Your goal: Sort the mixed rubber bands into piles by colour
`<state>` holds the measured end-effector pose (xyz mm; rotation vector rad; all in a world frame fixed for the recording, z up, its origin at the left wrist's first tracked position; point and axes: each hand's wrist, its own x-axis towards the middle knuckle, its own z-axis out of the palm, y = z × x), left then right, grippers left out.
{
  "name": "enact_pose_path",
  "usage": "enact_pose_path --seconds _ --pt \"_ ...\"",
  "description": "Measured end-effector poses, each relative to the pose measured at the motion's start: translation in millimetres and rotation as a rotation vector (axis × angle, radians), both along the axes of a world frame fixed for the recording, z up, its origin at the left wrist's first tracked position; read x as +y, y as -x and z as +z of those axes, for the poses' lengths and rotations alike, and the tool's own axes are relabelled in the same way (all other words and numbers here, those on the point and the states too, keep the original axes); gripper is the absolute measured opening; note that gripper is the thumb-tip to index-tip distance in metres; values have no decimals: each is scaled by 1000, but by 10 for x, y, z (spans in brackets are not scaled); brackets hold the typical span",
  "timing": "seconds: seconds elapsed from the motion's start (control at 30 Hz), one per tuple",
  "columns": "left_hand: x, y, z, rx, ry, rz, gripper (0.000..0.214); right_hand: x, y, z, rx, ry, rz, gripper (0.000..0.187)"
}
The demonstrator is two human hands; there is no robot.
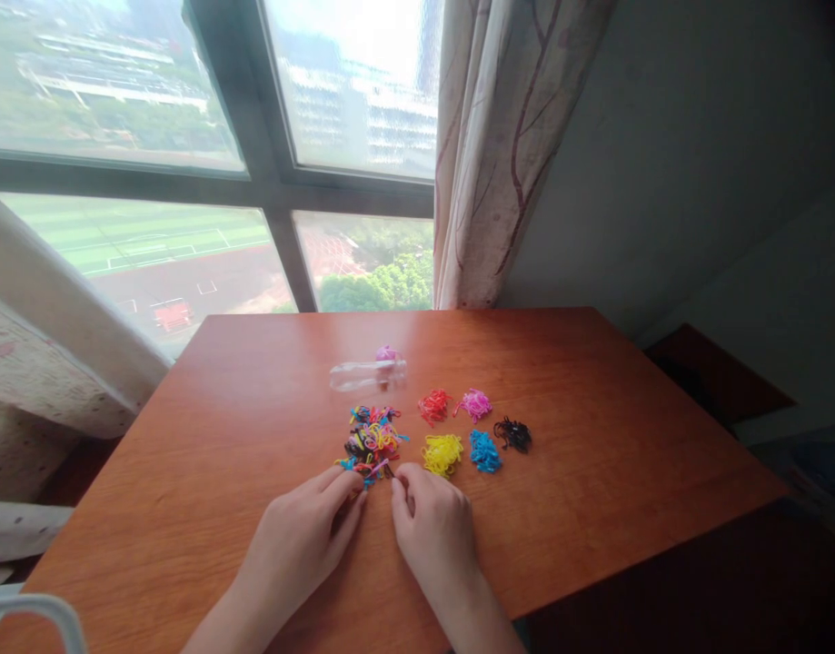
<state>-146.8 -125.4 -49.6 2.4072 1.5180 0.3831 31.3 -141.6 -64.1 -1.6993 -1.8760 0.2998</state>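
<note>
A mixed heap of small coloured rubber bands (371,440) lies on the wooden table (594,490). To its right sit separate little piles: red (434,406), pink (474,404), yellow (442,453), blue (484,450) and black (512,434). My left hand (306,536) rests on the table with its fingertips at the near edge of the mixed heap, fingers together. My right hand (434,527) pinches thumb and forefinger at a band on the heap's near right edge.
A clear plastic bottle (363,373) lies on its side behind the heap, a pink cap (386,353) by it. Window and curtain (505,154) stand beyond the table's far edge. A white rail (42,610) shows at the lower left corner.
</note>
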Motion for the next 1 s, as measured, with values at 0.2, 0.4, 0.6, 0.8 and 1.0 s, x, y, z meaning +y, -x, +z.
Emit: enact_pose_path --seconds 0.2,0.4,0.6,0.8,1.0 --pt "-2 10 15 -43 -19 -2 24 8 -8 0 32 -12 -10 14" --pt "-4 43 10 -142 -39 51 17 4 -21 20 110 -11 1 15" --pt "16 67 -12 -203 -40 113 16 -5 -28 51 141 -37 13 16" --pt "26 69 0 -270 -49 126 15 -11 -28 60 127 -16 29 16" --pt "38 37 132 -460 73 134 16 -15 -20 64 169 -1 40 16"
